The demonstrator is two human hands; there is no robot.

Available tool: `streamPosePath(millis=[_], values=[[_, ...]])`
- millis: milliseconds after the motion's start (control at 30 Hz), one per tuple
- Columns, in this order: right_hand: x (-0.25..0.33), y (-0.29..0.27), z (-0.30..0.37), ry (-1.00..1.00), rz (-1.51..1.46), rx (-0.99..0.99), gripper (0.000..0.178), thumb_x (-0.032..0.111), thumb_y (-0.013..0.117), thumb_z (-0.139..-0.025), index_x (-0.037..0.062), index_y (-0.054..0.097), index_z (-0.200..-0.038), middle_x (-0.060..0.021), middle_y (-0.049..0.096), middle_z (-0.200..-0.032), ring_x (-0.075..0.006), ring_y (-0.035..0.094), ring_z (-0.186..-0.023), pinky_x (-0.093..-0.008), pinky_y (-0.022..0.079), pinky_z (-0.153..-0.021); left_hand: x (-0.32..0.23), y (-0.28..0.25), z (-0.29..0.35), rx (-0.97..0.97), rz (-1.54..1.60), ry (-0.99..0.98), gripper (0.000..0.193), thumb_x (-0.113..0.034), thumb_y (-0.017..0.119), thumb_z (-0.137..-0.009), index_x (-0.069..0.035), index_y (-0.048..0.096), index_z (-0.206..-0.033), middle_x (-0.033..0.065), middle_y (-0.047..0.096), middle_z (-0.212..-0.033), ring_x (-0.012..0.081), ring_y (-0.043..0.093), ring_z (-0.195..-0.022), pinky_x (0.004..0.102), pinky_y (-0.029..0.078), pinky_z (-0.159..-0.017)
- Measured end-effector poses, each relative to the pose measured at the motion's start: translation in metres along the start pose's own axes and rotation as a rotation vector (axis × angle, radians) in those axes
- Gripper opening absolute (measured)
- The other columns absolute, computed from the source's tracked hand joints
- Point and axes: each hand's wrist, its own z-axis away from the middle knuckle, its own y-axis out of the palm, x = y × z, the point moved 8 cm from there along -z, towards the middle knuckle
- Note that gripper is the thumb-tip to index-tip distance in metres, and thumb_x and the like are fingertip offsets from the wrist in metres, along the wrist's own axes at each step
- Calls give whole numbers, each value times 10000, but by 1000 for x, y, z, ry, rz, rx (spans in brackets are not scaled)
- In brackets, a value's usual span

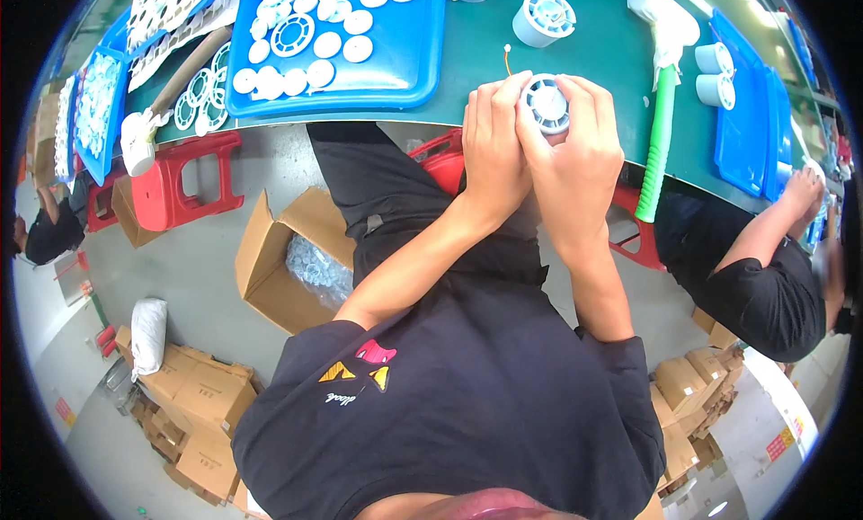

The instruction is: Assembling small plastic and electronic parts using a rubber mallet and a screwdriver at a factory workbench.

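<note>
Holding white round plastic discs [328, 44], a blue plastic tray [409, 66] sits on the green worktable [476, 48]; an open cardboard box [270, 268] stands on the floor. Left hand [494, 156] and right hand [575, 160] together clasp a grey ribbed plastic spool [547, 105] above the table edge.

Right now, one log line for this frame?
left hand: grips white round part | right hand: grips same part | part: at green table edge, thin wire attached | nearby: blue tray of white discs
</note>
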Motion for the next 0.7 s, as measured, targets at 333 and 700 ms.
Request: streamPosePath(millis=[333, 700], values=[[-2, 3, 1, -2, 5, 55, 423, 187, 829, -855, -45, 651, -1161, -199, 644, -1156, -375, 722, -903, -433, 610, -742, -1, -3, 1, -7, 65, -13, 627, -191, 854, -820, -1, 545, -1332, 211, 640, -1173, 398, 625, -1062, 477, 505, -903], [-101, -54, -40, 162, 565, -210, 510, 368, 726, -962, -24, 641, -1277, -226, 621, -1250, -415, 627, -1120, -499, 521, -968, -5, 3, -17, 114, 74, -32, 701, -246, 938, -771, 6, 581, -1320, 196, 675, -1198, 364, 695, -1069, 427, 572, -901]])
